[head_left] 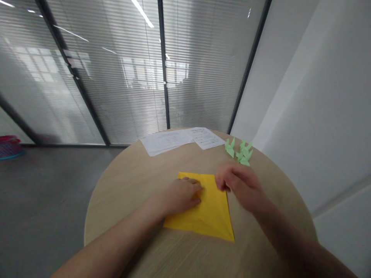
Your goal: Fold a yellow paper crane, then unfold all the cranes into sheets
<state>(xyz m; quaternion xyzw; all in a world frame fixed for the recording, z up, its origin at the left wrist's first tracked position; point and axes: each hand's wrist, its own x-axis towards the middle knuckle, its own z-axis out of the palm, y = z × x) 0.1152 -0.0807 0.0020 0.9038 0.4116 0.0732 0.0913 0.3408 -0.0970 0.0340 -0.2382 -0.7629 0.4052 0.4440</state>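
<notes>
A sheet of yellow paper (213, 210) lies on the round wooden table in front of me, with faint creases across it. My left hand (185, 195) rests on its left part, palm down and fingers stretched out. At the upper right edge of the sheet is my right hand (239, 181), slightly blurred, with its fingers curled in. Whether those fingers hold anything is hidden. Just beyond my right hand stand several light green folded paper figures (244, 153) with pointed tips.
White printed sheets (168, 141) overlap at the far edge of the round table (116, 200). Behind it is a glass partition with blinds (199, 96); a white wall (327, 116) rises at the right. A red and blue basket (11, 147) sits on the floor at far left.
</notes>
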